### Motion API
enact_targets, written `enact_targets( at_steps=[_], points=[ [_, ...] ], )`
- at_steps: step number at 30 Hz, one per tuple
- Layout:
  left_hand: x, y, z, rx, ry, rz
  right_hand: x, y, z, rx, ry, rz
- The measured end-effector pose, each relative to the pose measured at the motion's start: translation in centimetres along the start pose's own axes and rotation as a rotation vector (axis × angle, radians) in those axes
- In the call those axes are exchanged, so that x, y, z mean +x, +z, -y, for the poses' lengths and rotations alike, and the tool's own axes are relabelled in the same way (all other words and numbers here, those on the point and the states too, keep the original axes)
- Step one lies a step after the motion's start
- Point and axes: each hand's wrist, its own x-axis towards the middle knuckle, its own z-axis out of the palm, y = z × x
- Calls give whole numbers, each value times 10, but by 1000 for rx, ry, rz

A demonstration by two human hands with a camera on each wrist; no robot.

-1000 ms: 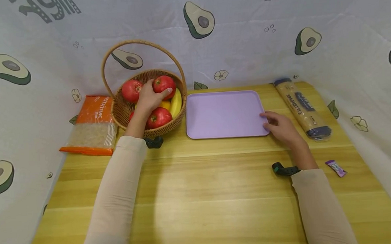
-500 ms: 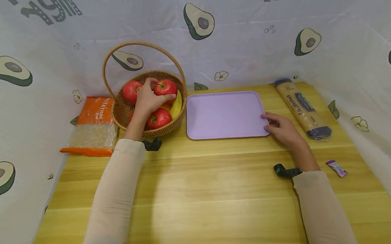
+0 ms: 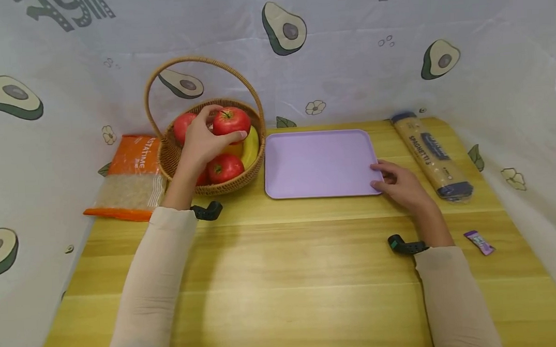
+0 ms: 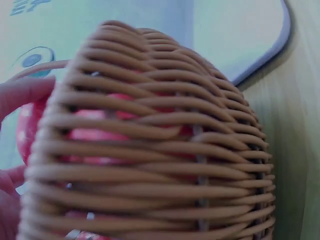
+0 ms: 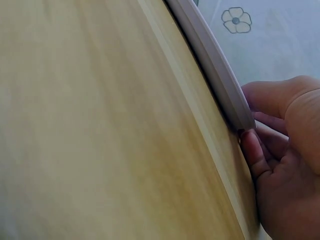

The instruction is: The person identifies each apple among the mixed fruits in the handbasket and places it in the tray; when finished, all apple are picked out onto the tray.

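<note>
My left hand (image 3: 201,139) grips a red apple (image 3: 230,120) by its sides, above the other fruit in a wicker basket (image 3: 234,186). In the left wrist view the woven basket wall (image 4: 150,175) hides most of that hand; only fingers (image 4: 25,95) and part of the apple (image 4: 26,132) show past it. Below the held apple lie another red apple (image 3: 225,168) and a yellow banana (image 3: 251,150). My right hand (image 3: 405,187) pinches the right edge of a lilac tray (image 3: 319,164). The right wrist view has thumb and fingers at the corner of the tray rim (image 5: 215,65).
An orange pasta bag (image 3: 131,177) lies left of the basket, partly behind it. On the right are a spaghetti pack (image 3: 431,156) and a small purple wrapped snack (image 3: 479,242). The basket's tall handle (image 3: 200,59) arches over the fruit. A printed cloth (image 3: 347,51) backs the table.
My left hand has lifted the apple slightly off the other fruit, and its wrist has shifted left and toward me. My right hand stays at the tray's edge.
</note>
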Motion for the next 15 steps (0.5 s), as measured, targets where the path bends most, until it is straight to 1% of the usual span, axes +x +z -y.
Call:
enact_targets(
  at_steps=[4,8,11,15],
  points=[
    [-8,-7,0,-80,24,-21,0,1,0,-3,4,9],
    [-18,-11,0,-93,48,-31,0,2,-1,-4,0,9],
    [-25,-9,-1,-93,79,-40,0,3,-1,-4,-5,2],
    [-31,-2,-3,-121,124,-49,0,3,-2,5,-9,-10]
  ],
)
